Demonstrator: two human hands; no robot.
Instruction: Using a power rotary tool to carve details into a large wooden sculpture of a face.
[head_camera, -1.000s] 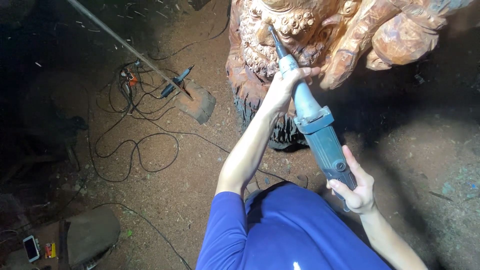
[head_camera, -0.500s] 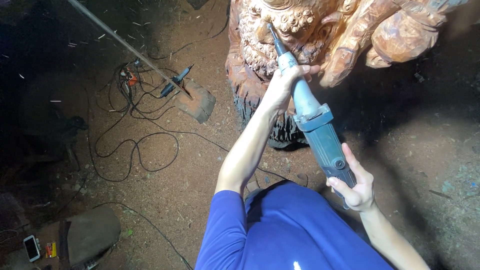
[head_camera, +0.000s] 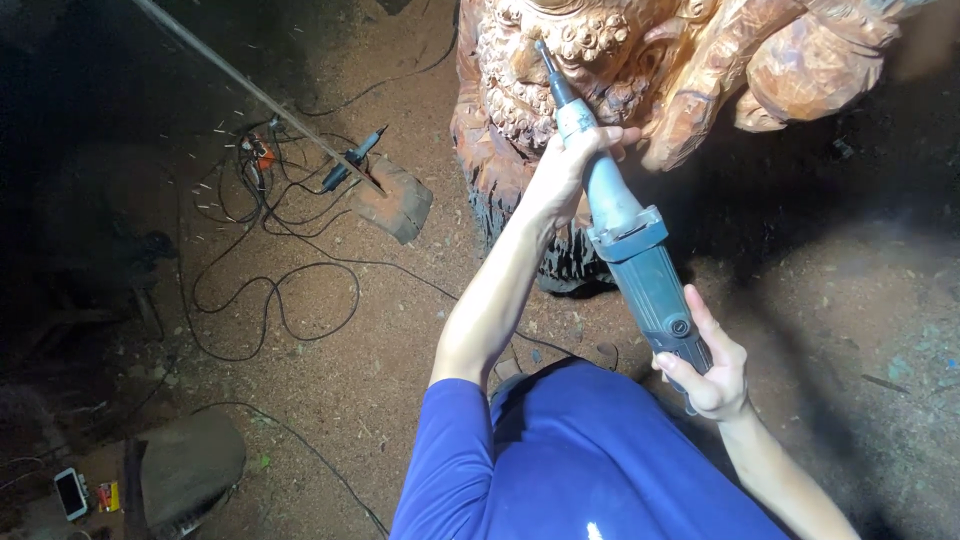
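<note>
Item: die grinder (head_camera: 630, 250). L hand (head_camera: 570, 165) wrapped round neck, R hand (head_camera: 705, 365) closed on rear body. Bit ahead of L grip, touching wood carving (head_camera: 560, 60). Best practice, prob.: light pressure, both grips firm.

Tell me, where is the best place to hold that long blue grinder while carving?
Probably as shown: the left hand wraps the grinder at its slim neck from the left, close to the bit touching the wooden carving, while the right hand cups the thick rear body from below, steadying its length.
</note>
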